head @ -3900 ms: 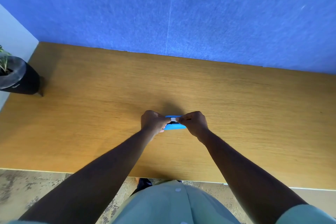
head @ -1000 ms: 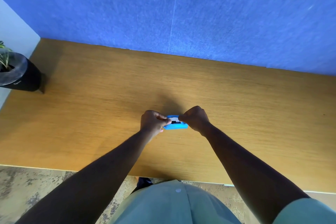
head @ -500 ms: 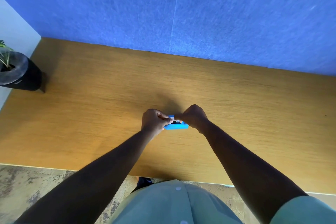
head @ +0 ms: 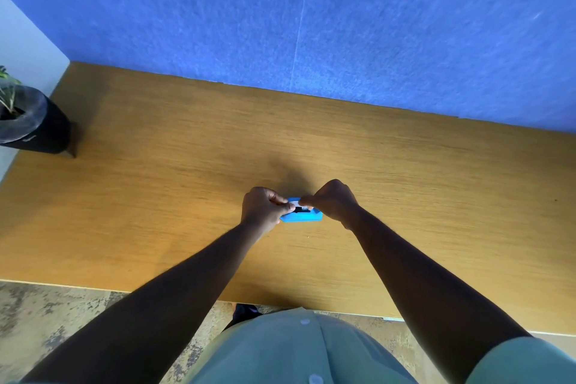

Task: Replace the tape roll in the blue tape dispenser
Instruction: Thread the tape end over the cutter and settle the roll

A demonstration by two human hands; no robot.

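Blue plastic shows between two hands at the middle of a wooden desk (head: 405, 184), where a person works on a small dispenser (head: 307, 217) resting on the desktop near its front edge. The left hand (head: 263, 207) curls at the dispenser's left end, thumb and forefinger pinched at its top, where a sliver of white and a dark slot are visible. The right hand (head: 335, 201) is fisted over the right end, its fingertips closed on something at the same opening; whether that is the tape roll, its core or the loose tape end is too small to tell.

Compared with a few seconds ago, the dispenser sits in nearly the same spot, but the hands have drawn closer over its top. A second ago a white strip lay plainly exposed between them; now most of it is covered by fingertips. The right wrist has also risen, as if pressing or pulling from above.

That suggests fine work at the roll's seat or the cutter end, not a lift-out. No spare roll can be seen on the desk, so how far the swap has gone remains uncertain. A black plant pot (head: 34, 128) stands at the far left corner, well apart, before a blue felt panel (head: 311, 25).
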